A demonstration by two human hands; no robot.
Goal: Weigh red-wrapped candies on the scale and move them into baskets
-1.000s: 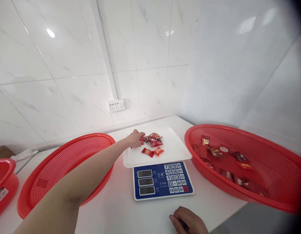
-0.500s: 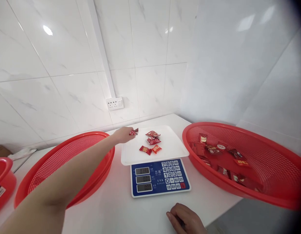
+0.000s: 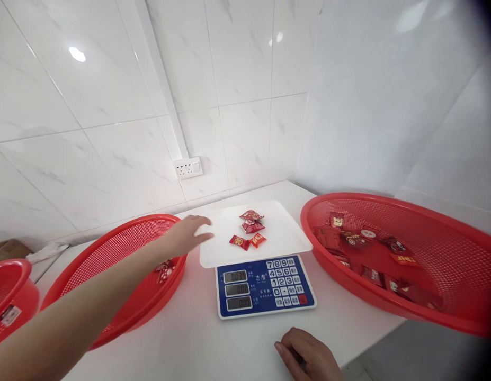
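Note:
My left hand [image 3: 187, 233] is open, thumb and fingers apart with nothing in them, at the left edge of the white scale pan [image 3: 213, 256]. On the pan lie several red snack packets; an orange-red packet [image 3: 257, 239] sits at the front beside a dark red packet [image 3: 239, 242]. Below my left wrist, a red-and-white packet [image 3: 164, 272] rests inside the left red basket [image 3: 171, 218]. The blue digital scale [image 3: 267, 286] has lit displays. My right hand [image 3: 306, 354] is curled closed on the table in front of the scale, with nothing visible in it.
At the right stands a large red basket [image 3: 439, 211] with several red packets in it. Another red basket [image 3: 15, 296] is partly in view at far left. A white tiled wall with a socket [image 3: 188, 168] backs the table [image 3: 181, 338].
My left hand has let go of the packet it held, moving slightly left and opening. A packet now shows in the left basket. My right hand stays curled on the table. The scale reading has changed.

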